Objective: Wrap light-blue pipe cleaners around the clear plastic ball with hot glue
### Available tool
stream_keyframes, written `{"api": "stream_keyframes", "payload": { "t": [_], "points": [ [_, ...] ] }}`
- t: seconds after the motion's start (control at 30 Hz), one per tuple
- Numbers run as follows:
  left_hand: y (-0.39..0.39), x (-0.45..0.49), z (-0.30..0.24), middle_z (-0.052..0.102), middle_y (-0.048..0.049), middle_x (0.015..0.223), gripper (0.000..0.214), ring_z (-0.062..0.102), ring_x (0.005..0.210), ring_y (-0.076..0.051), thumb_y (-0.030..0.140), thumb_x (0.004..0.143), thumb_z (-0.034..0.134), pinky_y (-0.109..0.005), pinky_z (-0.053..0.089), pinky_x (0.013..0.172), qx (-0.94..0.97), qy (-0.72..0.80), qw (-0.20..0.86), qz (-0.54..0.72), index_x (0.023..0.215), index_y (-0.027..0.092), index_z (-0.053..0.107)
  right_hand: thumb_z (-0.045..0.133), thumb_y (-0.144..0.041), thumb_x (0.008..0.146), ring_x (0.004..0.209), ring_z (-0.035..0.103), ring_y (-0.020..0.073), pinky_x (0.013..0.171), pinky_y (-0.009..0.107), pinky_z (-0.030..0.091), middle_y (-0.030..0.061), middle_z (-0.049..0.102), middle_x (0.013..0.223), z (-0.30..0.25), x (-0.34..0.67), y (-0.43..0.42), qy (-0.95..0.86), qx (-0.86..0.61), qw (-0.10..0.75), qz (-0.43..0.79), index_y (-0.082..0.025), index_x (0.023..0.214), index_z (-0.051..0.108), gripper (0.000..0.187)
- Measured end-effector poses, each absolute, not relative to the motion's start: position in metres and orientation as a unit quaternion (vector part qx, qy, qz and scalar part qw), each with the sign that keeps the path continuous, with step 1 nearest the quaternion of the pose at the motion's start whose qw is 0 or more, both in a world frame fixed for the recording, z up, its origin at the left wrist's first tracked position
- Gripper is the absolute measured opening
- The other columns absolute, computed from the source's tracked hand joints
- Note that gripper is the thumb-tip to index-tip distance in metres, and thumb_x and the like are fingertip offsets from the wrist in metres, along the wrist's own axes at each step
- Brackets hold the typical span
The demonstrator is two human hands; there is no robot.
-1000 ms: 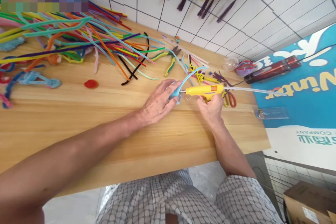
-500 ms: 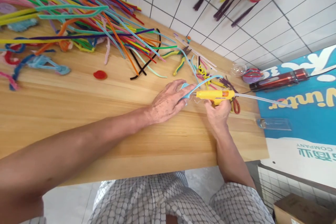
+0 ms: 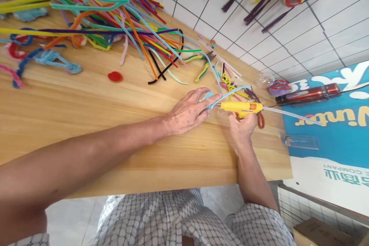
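My left hand (image 3: 188,111) is closed on a light blue pipe cleaner (image 3: 235,90), pressing a coiled or bunched part of it near the table. Its loose end arches off to the right. In my right hand (image 3: 243,127) is a yellow hot glue gun (image 3: 241,107), its nozzle pointing left and touching or almost touching the blue piece by my left fingertips. A long clear glue stick (image 3: 291,115) sticks out of the gun's back. Something transparent shows below the nozzle, too small to make out.
Many coloured pipe cleaners (image 3: 95,19) cover the table's far left. Beyond my hands lie green-and-yellow pliers (image 3: 203,64) and cut scraps (image 3: 229,80). Red-handled scissors (image 3: 261,120) lie partly behind the gun. A red disc (image 3: 115,76) is at left, a dark red cylinder (image 3: 308,94) at right.
The view has shifted slightly, so the table things appear a little to the right. Both hands keep their grips, and the nozzle stays at the blue pipe cleaner.
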State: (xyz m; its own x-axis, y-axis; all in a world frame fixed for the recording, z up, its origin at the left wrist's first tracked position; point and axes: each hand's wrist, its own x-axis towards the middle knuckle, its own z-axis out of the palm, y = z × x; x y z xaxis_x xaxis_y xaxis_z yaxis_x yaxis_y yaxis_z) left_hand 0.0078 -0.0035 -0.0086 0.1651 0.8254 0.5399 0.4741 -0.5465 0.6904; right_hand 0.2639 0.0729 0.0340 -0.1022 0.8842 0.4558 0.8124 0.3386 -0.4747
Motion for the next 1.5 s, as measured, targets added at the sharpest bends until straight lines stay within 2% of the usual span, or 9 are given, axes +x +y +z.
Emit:
{"api": "stream_keyframes", "payload": {
  "t": [0.17, 0.37, 0.53, 0.7, 0.93, 1.2, 1.5],
  "points": [
    [-0.0042, 0.0079, -0.0066, 0.050, -0.0202, 0.167, 0.055, 0.052, 0.154, -0.037, 0.033, 0.116, 0.047, -0.063, 0.049, 0.127, 0.746, 0.433, 0.172, 0.476, 0.171, 0.029, 0.049, 0.065, -0.036, 0.070, 0.072, 0.066, 0.0249, 0.078, 0.043, 0.060, 0.0002, 0.060, 0.067, 0.0331, 0.2640, 0.0729, -0.745, -0.558, 0.363, 0.043, -0.028, 0.075, 0.059, 0.012],
    [-0.0048, 0.0087, -0.0064, 0.050, -0.0188, 0.169, 0.056, 0.052, 0.155, -0.036, 0.033, 0.115, 0.049, -0.064, 0.049, 0.128, 0.744, 0.441, 0.174, 0.471, 0.172, 0.031, 0.048, 0.065, -0.037, 0.069, 0.069, 0.064, 0.0249, 0.077, 0.043, 0.059, -0.0011, 0.056, 0.062, 0.0334, 0.2631, 0.0720, -0.736, -0.567, 0.366, 0.049, -0.028, 0.071, 0.057, 0.013],
    [-0.0053, 0.0081, -0.0052, 0.049, -0.0184, 0.170, 0.055, 0.051, 0.155, -0.036, 0.036, 0.116, 0.049, -0.062, 0.049, 0.129, 0.742, 0.447, 0.184, 0.464, 0.171, 0.030, 0.049, 0.067, -0.035, 0.068, 0.065, 0.059, 0.0222, 0.069, 0.040, 0.056, -0.0016, 0.057, 0.064, 0.0342, 0.2639, 0.0719, -0.738, -0.574, 0.353, 0.042, -0.027, 0.075, 0.058, 0.014],
    [-0.0046, 0.0077, -0.0058, 0.049, -0.0197, 0.168, 0.055, 0.053, 0.154, -0.035, 0.036, 0.117, 0.048, -0.061, 0.050, 0.128, 0.747, 0.447, 0.174, 0.460, 0.172, 0.029, 0.049, 0.067, -0.031, 0.069, 0.069, 0.061, 0.0226, 0.072, 0.039, 0.057, -0.0018, 0.056, 0.065, 0.0334, 0.2655, 0.0731, -0.739, -0.577, 0.345, 0.041, -0.027, 0.078, 0.059, 0.013],
    [-0.0049, 0.0080, -0.0062, 0.049, -0.0196, 0.169, 0.055, 0.052, 0.155, -0.036, 0.035, 0.116, 0.050, -0.062, 0.049, 0.129, 0.743, 0.443, 0.182, 0.468, 0.171, 0.030, 0.049, 0.066, -0.037, 0.067, 0.057, 0.052, 0.0195, 0.064, 0.037, 0.048, -0.0041, 0.052, 0.057, 0.0345, 0.2658, 0.0728, -0.740, -0.572, 0.350, 0.043, -0.028, 0.070, 0.055, 0.014],
    [-0.0042, 0.0084, -0.0066, 0.049, -0.0182, 0.169, 0.056, 0.052, 0.155, -0.036, 0.035, 0.116, 0.050, -0.062, 0.048, 0.129, 0.739, 0.441, 0.190, 0.473, 0.171, 0.031, 0.050, 0.065, -0.034, 0.071, 0.065, 0.058, 0.0222, 0.071, 0.039, 0.054, -0.0014, 0.056, 0.065, 0.0327, 0.2667, 0.0729, -0.747, -0.563, 0.349, 0.046, -0.027, 0.076, 0.059, 0.012],
    [-0.0044, 0.0089, -0.0059, 0.049, -0.0218, 0.167, 0.056, 0.054, 0.152, -0.037, 0.032, 0.115, 0.049, -0.062, 0.051, 0.126, 0.748, 0.441, 0.166, 0.467, 0.171, 0.026, 0.051, 0.064, -0.037, 0.068, 0.065, 0.057, 0.0218, 0.071, 0.040, 0.053, -0.0024, 0.054, 0.061, 0.0323, 0.2658, 0.0730, -0.740, -0.566, 0.362, 0.034, -0.029, 0.069, 0.054, 0.013]
  ]
}}
